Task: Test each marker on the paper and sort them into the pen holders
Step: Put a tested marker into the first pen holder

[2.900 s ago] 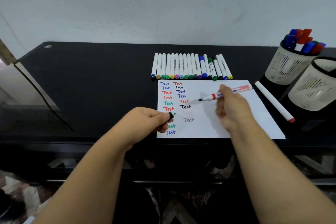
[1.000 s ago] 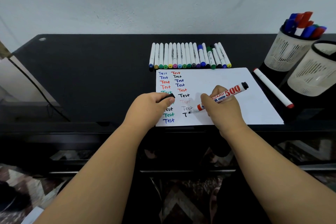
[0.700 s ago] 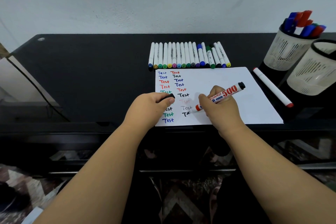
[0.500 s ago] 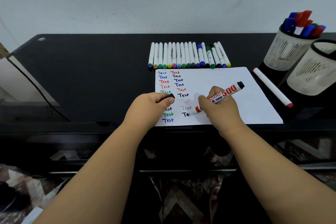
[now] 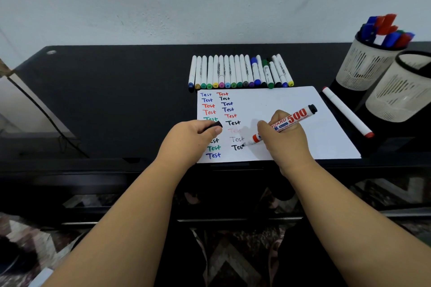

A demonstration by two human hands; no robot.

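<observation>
So the right hand (image 5: 283, 137) has the marker (image 5: 285, 123) pinched low on the barrel, tip down on the paper (image 5: 279, 102), partway through a black "Test" at the bottom of the second column ("Tes" shows so far). Left hand (image 5: 189, 137) is curled around the black cap (image 5: 215, 124), with its knuckles over the left column of words, so it looks like it doubles as a paperweight.

To do this step well, the person probably wants to finish the last letter with light, even pressure. The ink looks dark and solid, so pressing harder shouldn't be needed. Keeping the left hand planted should stop the sheet sliding on the glossy tabletop (image 5: 116, 100), since its near edge sits right at the front.

Then cap it until it seats, and the cap is right there. The far holder (image 5: 363, 65) has capped markers in it, the near holder (image 5: 401, 93) shows none from this angle, so going by the ink the far one seems the likely pick for a good writer.

A row (image 5: 240, 72) of untested markers lies just behind the paper, and a red marker (image 5: 347, 112) sits just off its right edge
</observation>
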